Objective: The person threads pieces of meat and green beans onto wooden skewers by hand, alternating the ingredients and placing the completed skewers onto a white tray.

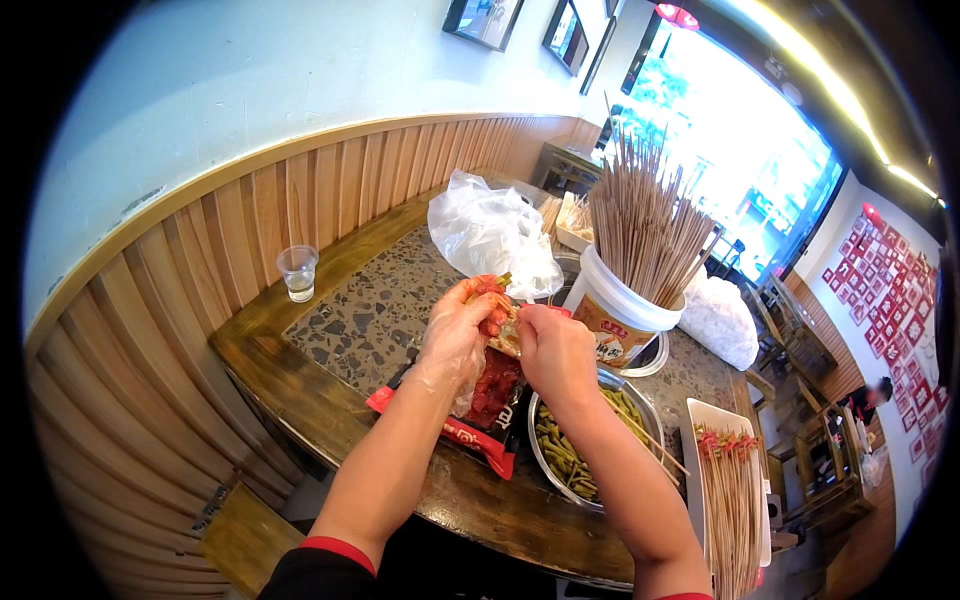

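Observation:
My left hand (456, 330), in a clear plastic glove, holds red meat and a green vegetable piece (504, 279) above an opened bag of red meat (495, 390). My bare right hand (559, 349) touches it from the right, its fingers closed on thin wooden skewers, whose far ends seem to stick out past the forearm. Under my right forearm is a steel bowl of cut green vegetable pieces (559, 457). At the right, a white tray (697, 420) holds many skewers with red and green pieces at their tips. What exactly sits between my fingers is partly hidden.
A white bucket (622, 322) full of bare wooden skewers (649, 225) stands behind my right hand. Beside it are a crumpled clear plastic bag (491, 232) and a white filled bag (720, 319). A plastic cup (298, 274) stands near the wall. A person (866, 401) sits far right.

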Available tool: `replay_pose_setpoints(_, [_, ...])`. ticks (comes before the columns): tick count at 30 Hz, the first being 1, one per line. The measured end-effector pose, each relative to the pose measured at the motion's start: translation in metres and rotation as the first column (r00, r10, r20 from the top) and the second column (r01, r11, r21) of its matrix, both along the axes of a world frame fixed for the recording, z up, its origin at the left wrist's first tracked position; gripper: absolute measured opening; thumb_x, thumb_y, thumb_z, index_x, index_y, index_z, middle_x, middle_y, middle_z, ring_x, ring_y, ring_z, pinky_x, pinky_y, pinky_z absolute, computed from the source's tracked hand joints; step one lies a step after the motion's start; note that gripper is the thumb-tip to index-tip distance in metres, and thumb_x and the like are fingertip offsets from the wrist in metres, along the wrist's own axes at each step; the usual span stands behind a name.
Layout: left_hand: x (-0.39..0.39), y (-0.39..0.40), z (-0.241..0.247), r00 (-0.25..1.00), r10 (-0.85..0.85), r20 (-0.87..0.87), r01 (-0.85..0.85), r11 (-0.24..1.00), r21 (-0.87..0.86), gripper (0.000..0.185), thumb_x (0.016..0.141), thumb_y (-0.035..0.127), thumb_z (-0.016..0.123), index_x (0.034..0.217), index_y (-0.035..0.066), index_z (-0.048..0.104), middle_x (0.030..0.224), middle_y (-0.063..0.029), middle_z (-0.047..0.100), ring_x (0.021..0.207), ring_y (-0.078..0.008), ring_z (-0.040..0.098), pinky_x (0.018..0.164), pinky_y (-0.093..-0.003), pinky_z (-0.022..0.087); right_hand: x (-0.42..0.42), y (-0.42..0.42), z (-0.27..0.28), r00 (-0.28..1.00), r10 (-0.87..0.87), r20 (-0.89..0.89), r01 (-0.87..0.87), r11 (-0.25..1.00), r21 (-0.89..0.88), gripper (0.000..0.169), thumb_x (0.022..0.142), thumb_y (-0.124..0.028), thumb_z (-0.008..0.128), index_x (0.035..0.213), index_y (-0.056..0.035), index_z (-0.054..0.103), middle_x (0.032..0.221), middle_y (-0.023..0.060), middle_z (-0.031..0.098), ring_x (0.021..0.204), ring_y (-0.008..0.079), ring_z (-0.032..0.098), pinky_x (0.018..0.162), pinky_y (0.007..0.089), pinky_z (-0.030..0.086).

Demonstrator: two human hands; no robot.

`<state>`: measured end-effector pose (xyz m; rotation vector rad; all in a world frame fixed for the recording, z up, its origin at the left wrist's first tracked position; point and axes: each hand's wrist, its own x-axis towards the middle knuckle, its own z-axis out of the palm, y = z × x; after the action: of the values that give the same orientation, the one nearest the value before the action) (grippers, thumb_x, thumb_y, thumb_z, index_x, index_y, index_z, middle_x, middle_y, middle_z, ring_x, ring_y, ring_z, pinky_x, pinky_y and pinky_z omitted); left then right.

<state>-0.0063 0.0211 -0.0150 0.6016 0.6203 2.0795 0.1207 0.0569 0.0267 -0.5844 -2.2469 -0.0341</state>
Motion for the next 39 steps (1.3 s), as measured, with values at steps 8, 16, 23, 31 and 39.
replay_pose_setpoints(8, [-0.006, 0.004, -0.011, 0.988, -0.063, 0.143, 0.051, 0.995, 0.086, 0.021, 0.096, 0.013, 0.047, 0.107, -0.002, 0.057, 0.093, -0.0114, 0.063, 0.075, -0.0177, 0.061, 0.063, -0.0276, 0.050, 0.000, -0.006, -0.004, 1.000, -0.025, 0.017, 0.024, 0.999, 0.026, 0.009, 0.084, -0.013, 0.055, 0.079, -0.0063, 0.058, 0.071, 0.0165, 0.061, 0.063, 0.0373, 0.061, 0.057, 0.0473, 0.049])
replay_pose_setpoints(16, [-0.003, 0.005, -0.012, 0.984, -0.081, 0.158, 0.075, 0.996, 0.047, 0.021, 0.095, 0.014, 0.048, 0.107, 0.000, 0.058, 0.088, -0.0110, 0.063, 0.068, -0.0178, 0.059, 0.058, -0.0274, 0.049, -0.001, -0.006, -0.008, 0.998, -0.053, 0.018, 0.052, 0.998, 0.048, 0.007, 0.081, -0.012, 0.054, 0.079, -0.0052, 0.056, 0.068, 0.0157, 0.061, 0.064, 0.0354, 0.062, 0.056, 0.0456, 0.049])
replay_pose_setpoints(23, [-0.011, -0.008, 0.002, 0.998, -0.014, -0.064, 0.007, 0.995, -0.096, 0.018, 0.094, 0.017, 0.052, 0.104, 0.004, 0.060, 0.089, -0.0061, 0.063, 0.072, -0.0140, 0.059, 0.058, -0.0260, 0.048, -0.009, -0.003, -0.011, 0.998, -0.060, -0.017, 0.062, 0.979, 0.194, 0.009, 0.073, -0.007, 0.056, 0.082, -0.0045, 0.058, 0.078, 0.0135, 0.059, 0.066, 0.0331, 0.062, 0.055, 0.0417, 0.051])
replay_pose_setpoints(31, [0.011, -0.025, 0.013, 0.106, -0.295, -0.950, -0.555, 0.775, -0.303, 0.024, 0.074, 0.018, 0.064, 0.087, -0.002, 0.064, 0.077, -0.0164, 0.063, 0.077, -0.0262, 0.061, 0.070, -0.0363, 0.047, 0.170, 0.033, 0.027, 0.841, -0.513, 0.168, 0.520, 0.854, 0.004, 0.011, 0.078, -0.008, 0.053, 0.082, -0.0077, 0.064, 0.082, 0.0143, 0.063, 0.078, 0.0342, 0.062, 0.068, 0.0444, 0.050])
replay_pose_setpoints(39, [0.016, -0.036, 0.006, -0.187, -0.386, -0.903, -0.619, 0.761, -0.197, 0.021, 0.061, 0.010, 0.067, 0.079, 0.000, 0.064, 0.086, -0.0210, 0.062, 0.088, -0.0368, 0.059, 0.078, -0.0432, 0.046, 0.334, 0.036, 0.005, 0.598, -0.756, 0.267, 0.799, 0.586, -0.130, 0.017, 0.082, -0.014, 0.052, 0.079, -0.0041, 0.065, 0.081, 0.0182, 0.064, 0.083, 0.0353, 0.062, 0.076, 0.0451, 0.048])
